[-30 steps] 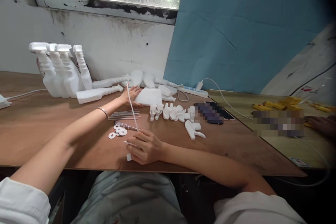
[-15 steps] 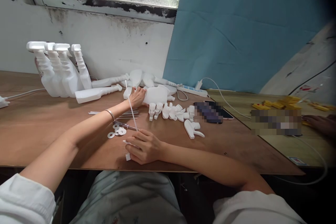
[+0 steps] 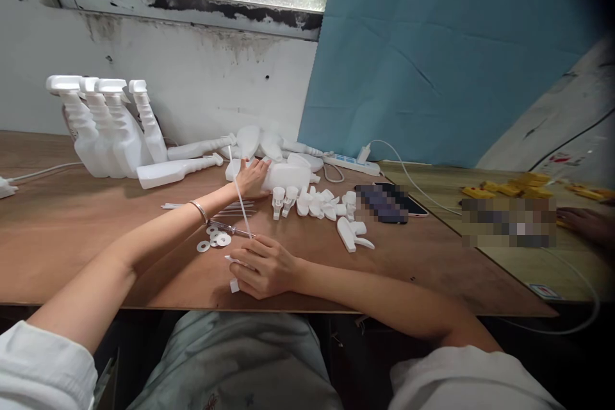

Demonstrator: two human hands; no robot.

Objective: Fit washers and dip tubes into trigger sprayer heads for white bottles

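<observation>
In my right hand (image 3: pixel 264 267), closed near the table's front edge, is a white spray trigger head (image 3: pixel 234 285), mostly hidden by the fingers. Its thin dip tube (image 3: pixel 239 195) rises up and to the left, passing in front of my left hand. My left hand (image 3: pixel 254 178) reaches to the back and grips a white plastic bottle (image 3: pixel 288 176) lying among others; part of its fingers is hidden behind the bottle. Several loose trigger heads (image 3: pixel 317 204) sit right of that hand. White ring washers (image 3: pixel 222 239), a screwdriver (image 3: pixel 228 228) and loose tubes (image 3: pixel 235 207) lie under and beside the left forearm.
Four assembled spray bottles (image 3: pixel 115 131) stand at the back left, with another lying bottle (image 3: pixel 168 173) before them. Phones (image 3: pixel 417 206), a power strip (image 3: pixel 353 165) and its cable are to the right. A co-worker's hand (image 3: pixel 583 224) is near yellow parts (image 3: pixel 521 187) at the far right.
The bottle under my left hand has shifted and tilted slightly. My right hand holds the trigger head almost in the same place. The view has moved a little.
</observation>
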